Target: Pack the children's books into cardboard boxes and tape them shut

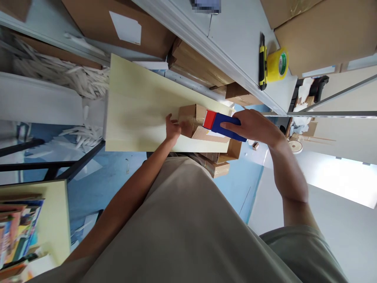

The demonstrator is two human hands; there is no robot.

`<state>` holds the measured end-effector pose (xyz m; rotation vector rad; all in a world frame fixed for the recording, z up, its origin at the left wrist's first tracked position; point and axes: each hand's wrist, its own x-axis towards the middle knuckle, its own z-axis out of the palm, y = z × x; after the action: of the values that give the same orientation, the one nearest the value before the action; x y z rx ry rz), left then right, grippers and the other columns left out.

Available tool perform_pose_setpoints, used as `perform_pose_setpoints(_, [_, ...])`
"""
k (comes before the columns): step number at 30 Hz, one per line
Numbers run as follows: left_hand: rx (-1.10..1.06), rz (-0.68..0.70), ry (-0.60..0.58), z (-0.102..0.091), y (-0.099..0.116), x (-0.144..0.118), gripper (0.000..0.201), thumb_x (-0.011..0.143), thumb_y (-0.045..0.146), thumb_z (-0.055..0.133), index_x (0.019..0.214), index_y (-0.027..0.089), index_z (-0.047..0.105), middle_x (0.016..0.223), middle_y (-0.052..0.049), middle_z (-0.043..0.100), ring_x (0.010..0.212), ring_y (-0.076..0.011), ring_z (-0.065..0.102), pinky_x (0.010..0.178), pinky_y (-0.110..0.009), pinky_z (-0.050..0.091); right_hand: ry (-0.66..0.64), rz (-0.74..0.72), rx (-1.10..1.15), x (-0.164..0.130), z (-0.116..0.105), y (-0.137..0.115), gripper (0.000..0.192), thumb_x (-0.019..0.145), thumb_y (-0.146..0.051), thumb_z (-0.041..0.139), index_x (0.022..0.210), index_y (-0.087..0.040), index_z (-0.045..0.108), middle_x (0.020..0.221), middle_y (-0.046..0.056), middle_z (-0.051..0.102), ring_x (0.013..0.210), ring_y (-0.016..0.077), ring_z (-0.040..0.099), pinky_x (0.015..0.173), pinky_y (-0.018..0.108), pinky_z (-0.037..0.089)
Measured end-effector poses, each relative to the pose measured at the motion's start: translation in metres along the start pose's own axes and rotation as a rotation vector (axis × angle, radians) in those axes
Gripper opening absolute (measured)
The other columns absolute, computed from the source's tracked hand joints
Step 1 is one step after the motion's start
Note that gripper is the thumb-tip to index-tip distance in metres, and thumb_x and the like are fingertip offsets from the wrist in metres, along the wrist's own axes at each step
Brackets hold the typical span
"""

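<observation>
A small brown cardboard box (pixel 187 116) with clear tape lies on a pale yellow tabletop (pixel 135 102). At its left end is my left hand (pixel 172 129), fingers apart, the fingertips by the box's side; I cannot tell whether they press on it. My right hand (pixel 250 124) grips a flat blue, red-ended packet (pixel 225 125), thumb on top and fingers beneath. That packet is over the right part of the cardboard box and hides some of it. A white label shows partly below the packet.
On the grey shelf above are a yellow tape roll (pixel 277 64), a utility knife (pixel 262 63) and a large carton (pixel 326 35). Cartons (pixel 200 67) stand behind the table. White paper strips (pixel 64 72) lie left; books (pixel 20 228) sit lower left. Open boxes (pixel 220 169) are below the table.
</observation>
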<state>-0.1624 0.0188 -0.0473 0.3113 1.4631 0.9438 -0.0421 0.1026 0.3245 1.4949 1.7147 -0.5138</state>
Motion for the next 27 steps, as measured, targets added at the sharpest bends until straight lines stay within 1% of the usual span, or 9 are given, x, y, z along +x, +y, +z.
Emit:
perform_pose_setpoints(2, [0.011,0.097,-0.015,-0.005,0.004,-0.009,0.060,0.083,0.021,0.088,0.140,0.022,0.071,0.119,-0.010,0.079,0.104,-0.0236,0.078,0.095,-0.036,0.062,0.002,-0.022,-0.014,0.001,0.001,0.002,0.073,0.112,-0.084,0.046,0.098,-0.020,0.079,0.074,0.010,0.070,0.076,0.0270,0.067,0.075,0.038,0.040])
perform_pose_setpoints(5, [-0.023,0.265,-0.223,-0.007,0.015,-0.034,0.056,0.090,0.025,0.082,0.144,0.023,0.068,0.133,-0.011,0.079,0.128,-0.0255,0.076,0.113,-0.040,0.061,-0.001,-0.040,-0.013,0.002,0.002,0.004,0.076,0.111,-0.087,0.045,0.101,-0.020,0.079,0.074,0.011,0.069,0.078,0.0284,0.067,0.075,0.039,0.040])
perform_pose_setpoints(7, [0.018,0.347,-0.333,-0.003,0.022,-0.050,0.064,0.089,0.029,0.086,0.149,0.022,0.065,0.145,-0.014,0.076,0.138,-0.0285,0.073,0.118,-0.042,0.060,0.002,-0.044,0.011,0.002,0.002,0.003,0.076,0.110,-0.088,0.046,0.102,-0.020,0.079,0.076,0.012,0.070,0.081,0.0297,0.068,0.075,0.039,0.041])
perform_pose_setpoints(10, [0.140,0.389,-0.331,0.005,0.026,-0.061,0.072,0.087,0.031,0.093,0.152,0.019,0.064,0.148,-0.018,0.073,0.139,-0.0308,0.072,0.118,-0.042,0.060,0.011,-0.060,0.041,0.004,0.000,-0.005,0.075,0.109,-0.088,0.049,0.106,-0.020,0.079,0.081,0.014,0.072,0.086,0.0321,0.070,0.077,0.039,0.041])
perform_pose_setpoints(14, [0.284,0.448,-0.320,0.007,0.027,-0.050,0.061,0.097,0.021,0.082,0.154,0.018,0.064,0.145,-0.020,0.073,0.137,-0.0343,0.072,0.120,-0.045,0.058,0.018,-0.077,-0.003,0.010,-0.006,-0.023,0.074,0.111,-0.085,0.049,0.107,-0.017,0.080,0.086,0.017,0.074,0.089,0.0341,0.071,0.078,0.041,0.041])
perform_pose_setpoints(18, [0.446,0.559,-0.433,0.005,0.033,-0.037,0.043,0.101,0.021,0.078,0.144,0.020,0.072,0.150,-0.020,0.067,0.136,-0.0398,0.070,0.123,-0.049,0.054,0.029,-0.112,-0.020,0.016,-0.010,-0.027,0.077,0.110,-0.087,0.050,0.112,-0.016,0.080,0.089,0.018,0.073,0.092,0.0355,0.071,0.080,0.042,0.042])
perform_pose_setpoints(21, [0.560,0.611,-0.492,0.002,0.039,-0.030,0.036,0.103,0.021,0.076,0.139,0.021,0.075,0.144,-0.018,0.067,0.127,-0.0370,0.073,0.119,-0.047,0.057,0.040,-0.141,-0.009,0.018,-0.008,-0.013,0.079,0.108,-0.089,0.052,0.113,-0.016,0.080,0.085,0.016,0.072,0.091,0.0346,0.071,0.079,0.041,0.043])
perform_pose_setpoints(25, [0.670,0.705,-0.514,-0.003,0.045,-0.023,0.046,0.101,0.021,0.078,0.147,0.025,0.073,0.138,-0.015,0.069,0.126,-0.0341,0.071,0.115,-0.046,0.060,0.022,-0.139,-0.009,0.021,-0.003,0.017,0.077,0.108,-0.089,0.053,0.110,-0.017,0.082,0.079,0.014,0.071,0.087,0.0328,0.071,0.076,0.041,0.043])
perform_pose_setpoints(27, [0.690,0.712,-0.513,-0.005,0.047,-0.021,0.048,0.099,0.021,0.081,0.146,0.025,0.074,0.138,-0.014,0.069,0.126,-0.0337,0.071,0.116,-0.047,0.059,-0.011,-0.120,-0.005,0.024,0.000,0.031,0.077,0.107,-0.089,0.054,0.107,-0.018,0.083,0.077,0.013,0.071,0.084,0.0320,0.071,0.075,0.041,0.043])
